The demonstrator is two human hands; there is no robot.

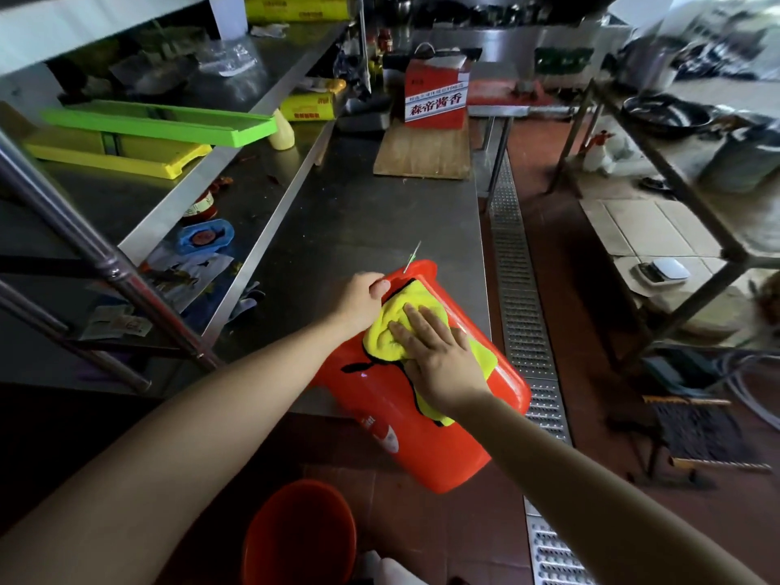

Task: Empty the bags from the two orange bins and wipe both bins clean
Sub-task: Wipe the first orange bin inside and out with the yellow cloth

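Two orange bins show in the head view. One glossy, smooth plastic bin [426, 420] lies tilted on its side over the near end of the steel counter [363, 204], its rim toward the far end and its base hanging past the counter edge above the red tiled floor. A soft, fluffy yellow cloth [386, 331] with a dark hem is spread over the upturned side of this bin. The right hand [434, 356] lies flat on the cloth, fingers straight and pressed down, forearm reaching in from the lower right. The left hand [363, 301] curls around the bin's rim, thumb on top, with its fingertips hidden inside the opening. Black markings on the bin's side are partly covered by the cloth and hard to read. The second bin [299, 538], round and orange, stands on the floor below, cut off by the frame's lower edge. Farther along the counter rest a wooden board [422, 156] and a red and white carton [437, 95].
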